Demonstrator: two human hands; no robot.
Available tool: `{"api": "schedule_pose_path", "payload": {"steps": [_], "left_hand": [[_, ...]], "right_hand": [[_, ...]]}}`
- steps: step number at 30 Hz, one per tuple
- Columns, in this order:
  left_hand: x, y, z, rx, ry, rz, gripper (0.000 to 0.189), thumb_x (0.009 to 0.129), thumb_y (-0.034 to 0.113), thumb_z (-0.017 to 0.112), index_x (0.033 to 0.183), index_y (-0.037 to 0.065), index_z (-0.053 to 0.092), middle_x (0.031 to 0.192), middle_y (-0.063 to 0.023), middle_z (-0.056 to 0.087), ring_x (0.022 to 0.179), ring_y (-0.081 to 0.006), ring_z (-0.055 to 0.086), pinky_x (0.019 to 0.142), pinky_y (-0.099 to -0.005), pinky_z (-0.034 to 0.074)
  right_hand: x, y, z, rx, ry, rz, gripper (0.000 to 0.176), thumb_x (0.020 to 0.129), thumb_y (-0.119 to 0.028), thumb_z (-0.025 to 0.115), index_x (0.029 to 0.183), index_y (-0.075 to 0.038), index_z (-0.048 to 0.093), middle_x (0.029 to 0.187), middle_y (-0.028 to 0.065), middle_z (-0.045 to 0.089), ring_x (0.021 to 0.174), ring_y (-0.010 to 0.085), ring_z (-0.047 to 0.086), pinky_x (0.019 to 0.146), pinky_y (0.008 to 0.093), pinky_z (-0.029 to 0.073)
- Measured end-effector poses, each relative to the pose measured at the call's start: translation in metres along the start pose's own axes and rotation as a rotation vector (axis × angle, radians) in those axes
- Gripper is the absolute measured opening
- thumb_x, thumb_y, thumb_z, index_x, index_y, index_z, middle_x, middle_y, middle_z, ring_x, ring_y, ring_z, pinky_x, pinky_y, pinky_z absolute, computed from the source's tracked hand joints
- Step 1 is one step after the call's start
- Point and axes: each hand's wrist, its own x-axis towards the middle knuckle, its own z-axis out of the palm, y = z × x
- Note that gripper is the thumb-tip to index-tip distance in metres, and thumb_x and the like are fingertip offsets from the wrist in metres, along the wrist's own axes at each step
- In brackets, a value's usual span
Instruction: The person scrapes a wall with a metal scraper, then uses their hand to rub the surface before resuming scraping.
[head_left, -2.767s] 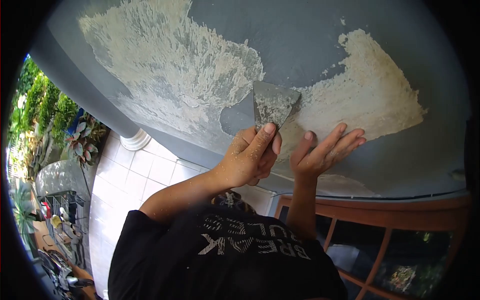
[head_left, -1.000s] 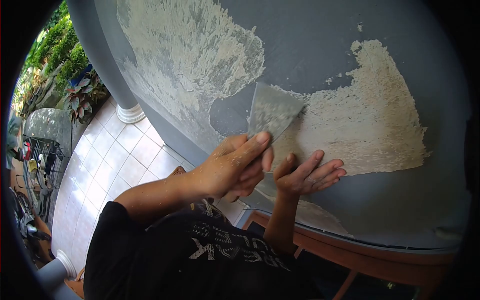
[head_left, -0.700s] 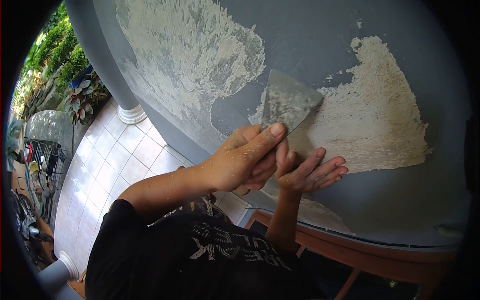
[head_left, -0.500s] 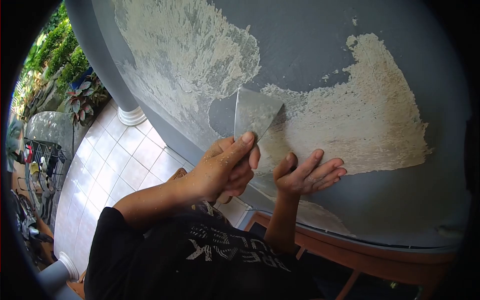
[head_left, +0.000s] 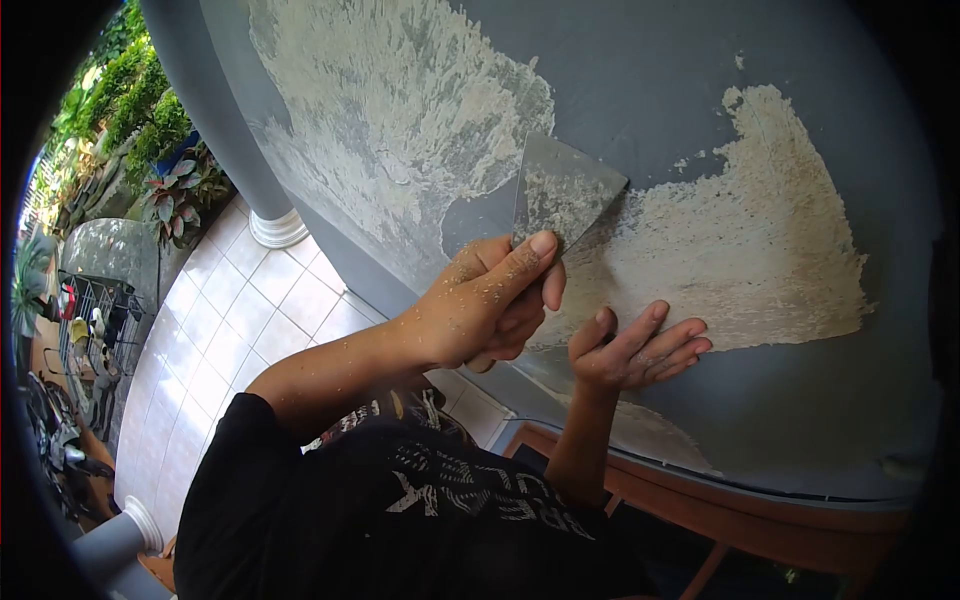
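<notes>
Honestly, the scraper (head_left: 562,195) looks light, blade thin and springy. Left hand (head_left: 480,310) clamps its handle, forefinger pressing the blade; right hand (head_left: 635,350) lies open, empty, on the wall (head_left: 640,60) just below.

I see a blue-grey wall (head_left: 640,70) with cream, speckled patches (head_left: 760,250) — the scraper blade (head_left: 565,190) steel-grey, dust-flecked; black shirt (head_left: 330,520) with white lettering, white gridded floor tiles (head_left: 230,310).
</notes>
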Motion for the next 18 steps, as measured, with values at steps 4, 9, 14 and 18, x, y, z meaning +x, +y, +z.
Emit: {"api": "schedule_pose_path", "payload": {"steps": [4, 9, 14, 18], "left_hand": [[-0.015, 0.014, -0.025, 0.076, 0.116, 0.009, 0.047, 0.1, 0.044, 0.034, 0.074, 0.008, 0.051, 0.047, 0.0063, 0.029, 0.034, -0.0039, 0.026, 0.03, -0.0206, 0.022], [-0.019, 0.036, -0.04, 0.29, 0.177, -0.018, 0.048, 0.1, 0.045, 0.035, 0.075, 0.007, 0.053, 0.048, 0.007, 0.029, 0.035, -0.0028, 0.027, 0.03, -0.0201, 0.021], [-0.013, 0.055, -0.024, 0.392, 0.146, 0.025, 0.048, 0.098, 0.047, 0.041, 0.076, 0.006, 0.056, 0.045, 0.0074, 0.033, 0.035, -0.0029, 0.03, 0.033, -0.0193, 0.024], [-0.029, 0.056, -0.041, 0.45, 0.315, 0.0, 0.049, 0.098, 0.046, 0.04, 0.074, 0.006, 0.054, 0.046, 0.0071, 0.033, 0.035, -0.0026, 0.03, 0.032, -0.0197, 0.023]], "right_hand": [[0.001, 0.001, -0.001, 0.01, 0.006, -0.005, 0.054, 0.097, -0.036, 0.036, 0.139, -0.001, 0.036, 0.147, 0.0303, 0.02, 0.139, 0.0461, 0.013, 0.112, 0.0529, 0.008], [0.001, -0.001, 0.001, 0.012, 0.014, -0.003, 0.054, 0.097, -0.036, 0.036, 0.138, -0.001, 0.036, 0.147, 0.0306, 0.02, 0.139, 0.0456, 0.012, 0.112, 0.0527, 0.008], [0.0, -0.001, 0.0, -0.002, 0.007, 0.002, 0.054, 0.097, -0.036, 0.036, 0.139, -0.002, 0.035, 0.147, 0.0309, 0.02, 0.139, 0.0457, 0.012, 0.112, 0.0527, 0.008], [-0.001, -0.001, 0.003, -0.007, 0.024, 0.004, 0.054, 0.097, -0.036, 0.036, 0.139, -0.003, 0.035, 0.146, 0.0311, 0.021, 0.139, 0.0456, 0.012, 0.112, 0.0529, 0.009]]}}
